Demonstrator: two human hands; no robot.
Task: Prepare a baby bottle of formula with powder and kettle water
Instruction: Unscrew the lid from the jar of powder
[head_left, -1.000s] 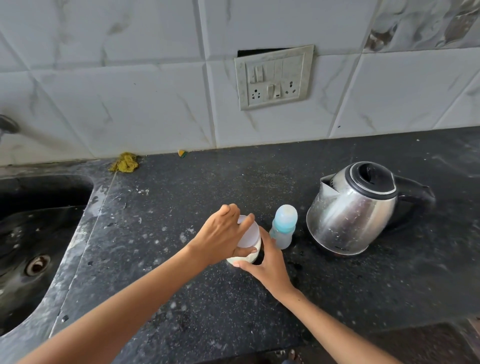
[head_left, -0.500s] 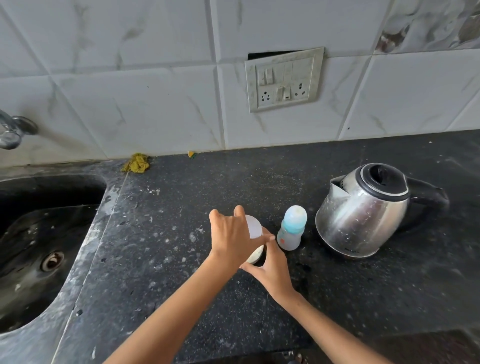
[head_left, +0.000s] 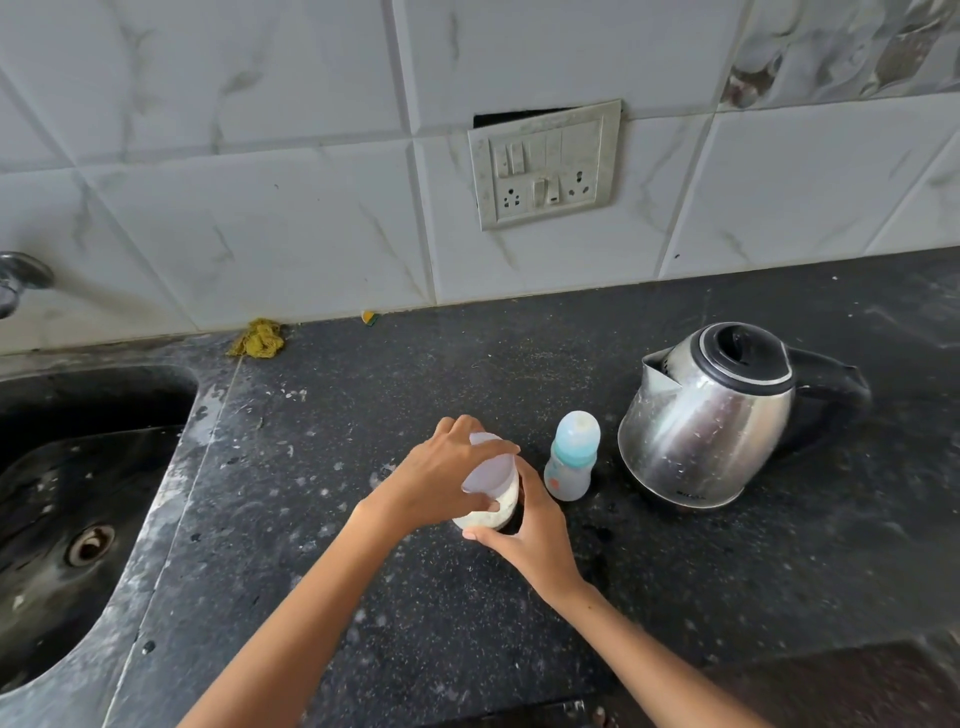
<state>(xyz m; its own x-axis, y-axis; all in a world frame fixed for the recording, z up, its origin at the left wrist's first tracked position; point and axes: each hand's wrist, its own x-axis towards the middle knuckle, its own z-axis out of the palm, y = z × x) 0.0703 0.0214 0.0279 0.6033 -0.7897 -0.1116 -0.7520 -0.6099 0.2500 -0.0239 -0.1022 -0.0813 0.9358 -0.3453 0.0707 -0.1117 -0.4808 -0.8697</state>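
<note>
a small tub of white powder (head_left: 491, 512) is seen near the middle of the dark speckled counter (head_left: 363, 597), with a translucent lid (head_left: 488, 470) lying on its top, tilted. the lid is gripped from above by the left hand (head_left: 441, 480): its fingers are curled over the far rim and its thumb is pressed against the near edge, so the grip is closed round the lid. the tub is held from the right and near side by the right hand (head_left: 535, 540), whose thumb and fingers are curled round the tub's wall, a pinching grip on the tub itself. whether the lid is fully seated or loose cannot be told.

just to the right of the tub, apart from both hands, a baby bottle (head_left: 571, 457) is stood upright, its clear cap in place over a blue collar. further right, near the bottle but not touching it, a steel kettle (head_left: 711, 415) with a black lid and black handle is set, its spout turned left toward the bottle.

at the left, a dark sink (head_left: 62, 493) is sunk into the counter, and part of a tap (head_left: 15, 278) is seen at the left edge. a yellow scrubber (head_left: 258, 339) lies at the foot of the tiled wall (head_left: 260, 156), on which a switch and socket plate (head_left: 545, 163) is mounted.
</note>
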